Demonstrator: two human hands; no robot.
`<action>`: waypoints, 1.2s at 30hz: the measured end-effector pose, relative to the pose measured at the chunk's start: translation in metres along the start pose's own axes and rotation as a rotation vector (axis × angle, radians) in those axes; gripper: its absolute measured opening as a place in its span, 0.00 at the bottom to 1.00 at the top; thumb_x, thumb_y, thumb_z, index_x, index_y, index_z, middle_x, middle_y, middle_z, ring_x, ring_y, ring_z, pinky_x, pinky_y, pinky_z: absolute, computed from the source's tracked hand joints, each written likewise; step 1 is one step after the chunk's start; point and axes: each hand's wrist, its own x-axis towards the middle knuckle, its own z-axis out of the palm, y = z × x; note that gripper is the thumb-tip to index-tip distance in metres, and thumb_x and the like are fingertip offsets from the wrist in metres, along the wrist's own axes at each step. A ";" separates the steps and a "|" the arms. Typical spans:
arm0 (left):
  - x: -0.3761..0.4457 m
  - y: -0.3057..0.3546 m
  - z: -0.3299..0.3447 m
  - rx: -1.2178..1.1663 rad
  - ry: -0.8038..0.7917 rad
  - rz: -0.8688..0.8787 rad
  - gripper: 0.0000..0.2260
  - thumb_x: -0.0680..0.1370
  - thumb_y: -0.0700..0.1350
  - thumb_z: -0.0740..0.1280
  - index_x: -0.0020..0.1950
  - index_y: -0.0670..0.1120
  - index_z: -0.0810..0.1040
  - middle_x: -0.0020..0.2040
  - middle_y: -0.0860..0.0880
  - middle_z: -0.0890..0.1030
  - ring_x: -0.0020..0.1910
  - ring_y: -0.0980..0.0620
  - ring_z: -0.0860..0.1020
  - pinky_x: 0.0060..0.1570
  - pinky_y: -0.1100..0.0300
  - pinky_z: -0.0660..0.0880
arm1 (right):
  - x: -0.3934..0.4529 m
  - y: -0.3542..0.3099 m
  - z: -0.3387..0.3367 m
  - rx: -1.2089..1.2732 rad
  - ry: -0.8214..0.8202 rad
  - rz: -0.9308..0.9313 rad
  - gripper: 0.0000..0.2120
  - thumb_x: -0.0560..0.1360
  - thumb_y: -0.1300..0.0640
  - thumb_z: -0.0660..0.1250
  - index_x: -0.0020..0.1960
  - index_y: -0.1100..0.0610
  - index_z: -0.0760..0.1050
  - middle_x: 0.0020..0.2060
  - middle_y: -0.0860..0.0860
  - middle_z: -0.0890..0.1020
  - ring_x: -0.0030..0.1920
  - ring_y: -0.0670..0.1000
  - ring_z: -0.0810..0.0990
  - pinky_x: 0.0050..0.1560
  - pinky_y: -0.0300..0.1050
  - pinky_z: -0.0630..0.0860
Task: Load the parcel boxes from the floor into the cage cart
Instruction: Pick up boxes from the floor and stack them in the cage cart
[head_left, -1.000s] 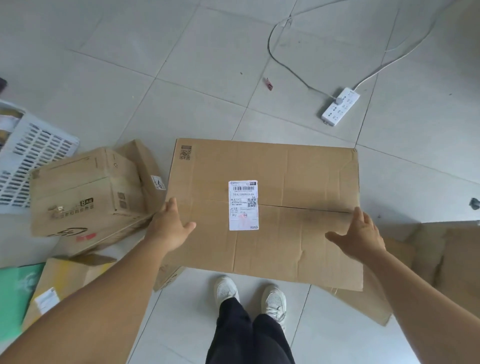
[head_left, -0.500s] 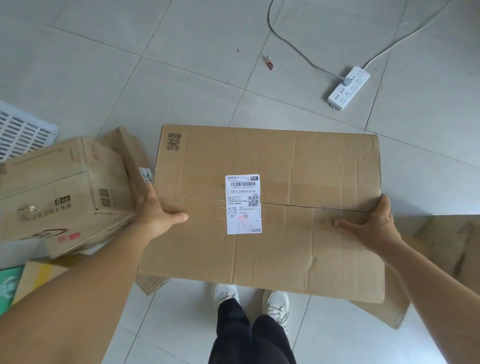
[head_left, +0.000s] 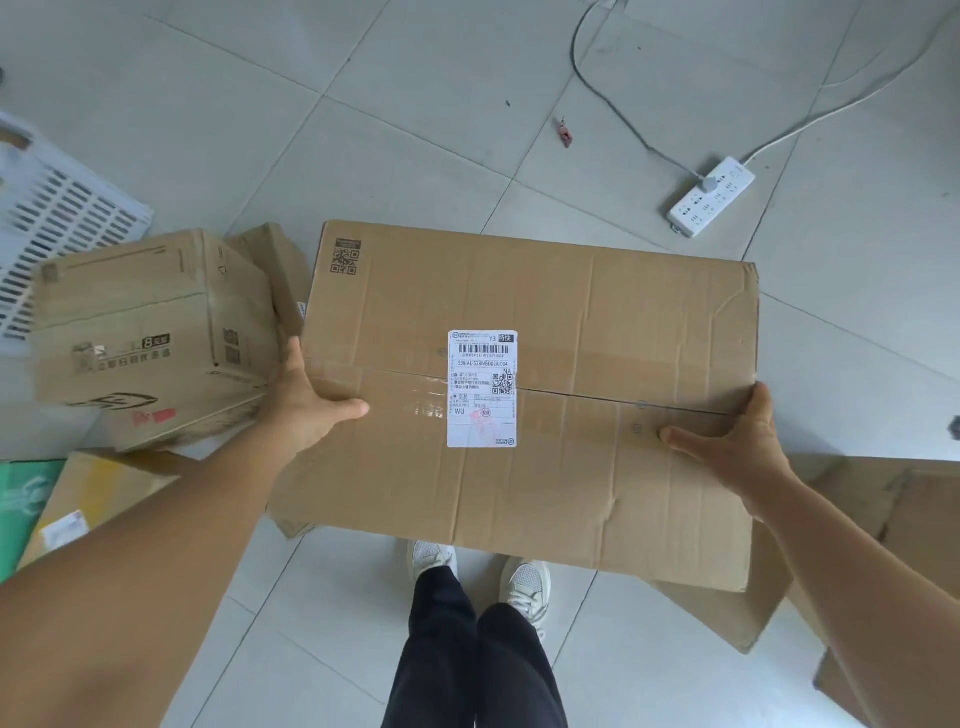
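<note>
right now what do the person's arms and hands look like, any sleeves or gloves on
Both arms are bare up to the frame's edge, no sleeves in view. The left hand and right hand wear no gloves, and no rings, watch or bands show on either.

Pale grey tiled floor (head_left: 415, 119) underfoot, with a white power strip (head_left: 711, 196) lying far right, its cables (head_left: 613, 109) trailing off to the far edge, and a small red scrap (head_left: 564, 134) just left of it. On the left sit a printed cardboard box (head_left: 145, 338), a white slotted crate (head_left: 57, 228) and flat green and yellow packs (head_left: 47, 499). More brown boxes (head_left: 893, 514) rest near right.
</note>
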 end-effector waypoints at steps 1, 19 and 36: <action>-0.008 -0.001 -0.006 -0.014 0.006 -0.008 0.55 0.66 0.48 0.80 0.80 0.53 0.43 0.78 0.51 0.57 0.76 0.50 0.59 0.74 0.52 0.59 | -0.004 -0.005 -0.004 0.000 -0.003 -0.019 0.53 0.59 0.48 0.82 0.73 0.48 0.53 0.68 0.53 0.68 0.65 0.58 0.71 0.61 0.58 0.75; -0.194 -0.055 -0.154 -0.242 0.329 -0.001 0.54 0.65 0.48 0.80 0.79 0.54 0.46 0.78 0.47 0.58 0.75 0.45 0.60 0.72 0.44 0.61 | -0.149 -0.124 -0.053 0.048 -0.114 -0.385 0.53 0.52 0.44 0.81 0.70 0.46 0.57 0.63 0.52 0.71 0.59 0.56 0.75 0.57 0.59 0.78; -0.447 -0.203 -0.257 -0.449 0.766 -0.056 0.37 0.66 0.44 0.79 0.70 0.50 0.63 0.64 0.51 0.71 0.64 0.46 0.72 0.60 0.54 0.68 | -0.370 -0.204 -0.029 -0.017 -0.312 -0.792 0.45 0.57 0.47 0.83 0.65 0.48 0.60 0.60 0.52 0.71 0.58 0.57 0.73 0.60 0.60 0.76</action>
